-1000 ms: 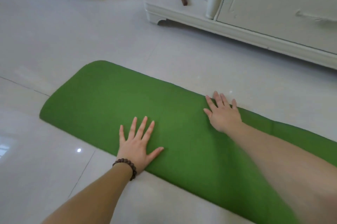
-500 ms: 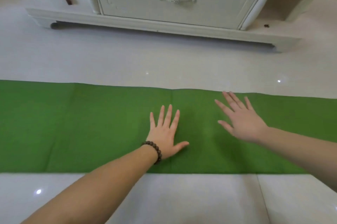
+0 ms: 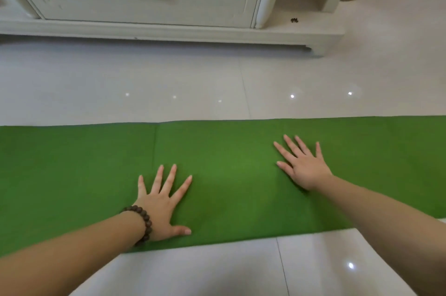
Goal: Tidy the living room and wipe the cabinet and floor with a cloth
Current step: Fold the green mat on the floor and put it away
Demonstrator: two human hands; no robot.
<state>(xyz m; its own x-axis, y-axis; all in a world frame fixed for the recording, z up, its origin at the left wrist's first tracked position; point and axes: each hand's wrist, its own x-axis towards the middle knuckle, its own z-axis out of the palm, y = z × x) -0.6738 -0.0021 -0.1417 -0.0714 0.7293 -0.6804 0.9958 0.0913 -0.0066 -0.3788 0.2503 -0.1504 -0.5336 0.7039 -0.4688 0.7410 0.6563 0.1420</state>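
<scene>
Moved: your right hand (image 3: 305, 168) has slid rightward, away from your left hand (image 3: 162, 201).
Grip: both hands flat, fingers spread, pressing the green cloth (image 3: 229, 182).
Cloth: on the floor (image 3: 169, 83) before the white cabinet (image 3: 149, 3), long axis left-right under both palms.

I see a long green cloth (image 3: 229, 175) spread flat across the glossy pale tiled floor (image 3: 169, 83), running edge to edge, a faint fold crease left of centre, white cabinet (image 3: 149, 6) with drawer closed standing beyond it
</scene>
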